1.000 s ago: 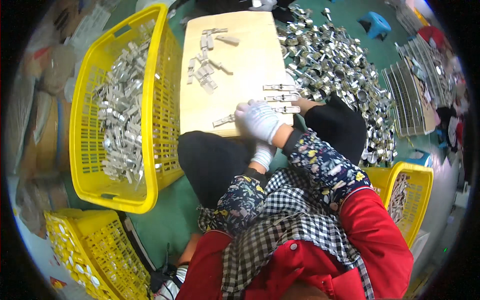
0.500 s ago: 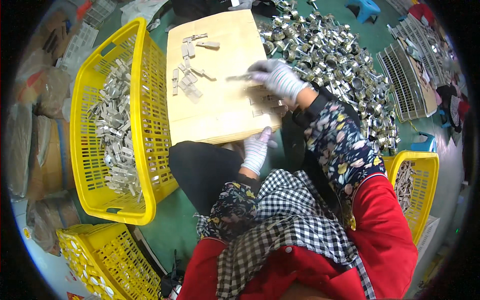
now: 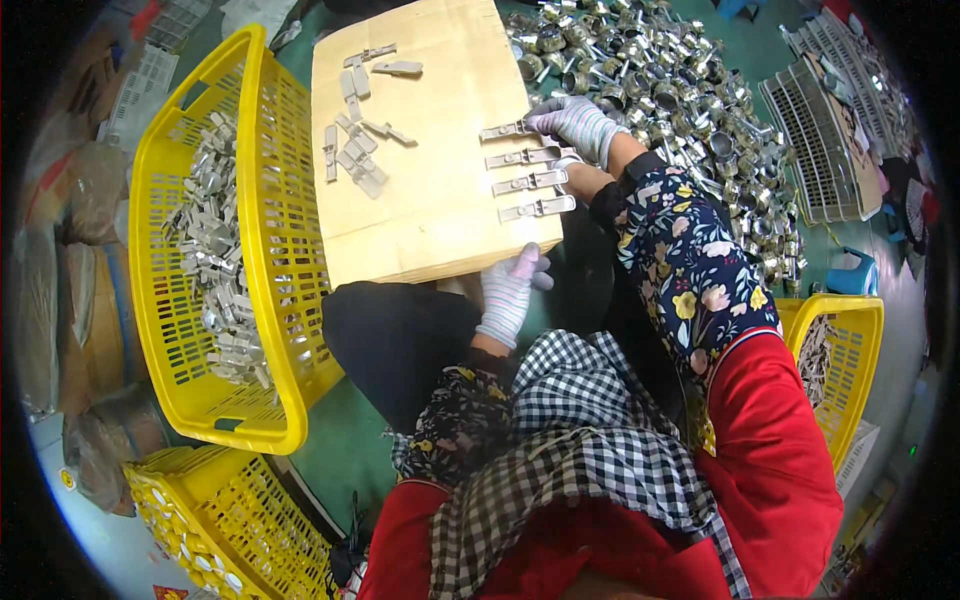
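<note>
A pale wooden board [image 3: 440, 200] lies tilted across my lap. Along its right edge runs a row of metal clips [image 3: 530, 182], several of them side by side. My right hand [image 3: 580, 130], in a striped white-grey glove, pinches the outer end of the farthest clip [image 3: 503, 131]. At the board's near edge my left hand [image 3: 508, 295], gloved too, grips the board with its thumb against the edge; its other fingers are partly hidden. Loose flat metal clip pieces [image 3: 357, 150] lie scattered on the board's left half.
Left of the board stands a yellow basket [image 3: 290, 200] full of metal clip pieces. Many shiny metal cups with stems [image 3: 650, 90] cover the green floor beyond. A smaller yellow basket [image 3: 855, 370] is at right, another yellow basket [image 3: 235, 500] at lower left. White crates [image 3: 815, 150] stand far right.
My right hand has moved slightly outward to the board's right edge, bringing the clip to the row's far end. The board appears shifted a little left and up in view; my left hand stays at its edge.
</note>
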Motion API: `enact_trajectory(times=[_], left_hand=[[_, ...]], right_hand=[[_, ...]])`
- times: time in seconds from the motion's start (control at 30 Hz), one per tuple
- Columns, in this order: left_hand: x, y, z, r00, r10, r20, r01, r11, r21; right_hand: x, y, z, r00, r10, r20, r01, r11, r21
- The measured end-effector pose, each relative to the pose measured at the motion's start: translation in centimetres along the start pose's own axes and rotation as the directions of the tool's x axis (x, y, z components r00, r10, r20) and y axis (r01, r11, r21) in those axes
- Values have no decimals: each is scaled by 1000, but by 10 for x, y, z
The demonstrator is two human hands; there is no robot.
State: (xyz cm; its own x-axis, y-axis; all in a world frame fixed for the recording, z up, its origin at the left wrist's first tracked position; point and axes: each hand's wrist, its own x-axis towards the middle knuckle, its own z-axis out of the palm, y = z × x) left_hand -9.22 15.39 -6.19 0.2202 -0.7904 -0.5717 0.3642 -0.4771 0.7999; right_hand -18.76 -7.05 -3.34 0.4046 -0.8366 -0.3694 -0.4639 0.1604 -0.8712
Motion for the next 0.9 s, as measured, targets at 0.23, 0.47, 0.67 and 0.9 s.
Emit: enact_trajectory(times=[0.23,0.47,0.67,0.9], left_hand=[[-3,4,4,1000,8,-17,-7,1000,27],[-3,1,-1,1000,2,-19,-1,998,57],[-2,-4,-6,1000,13,9,-13,998,56],[-4,3,-3,999,38,-3,-38,994,102]], right_hand=[[10,8,-4,997,-61,37,66,989,-135],[6,2,-1,996,-55,74,67,982,-176],[10,8,7,979,-162,-120,112,934,-339],[-4,-18,9,997,-53,-54,21,879,-476]])
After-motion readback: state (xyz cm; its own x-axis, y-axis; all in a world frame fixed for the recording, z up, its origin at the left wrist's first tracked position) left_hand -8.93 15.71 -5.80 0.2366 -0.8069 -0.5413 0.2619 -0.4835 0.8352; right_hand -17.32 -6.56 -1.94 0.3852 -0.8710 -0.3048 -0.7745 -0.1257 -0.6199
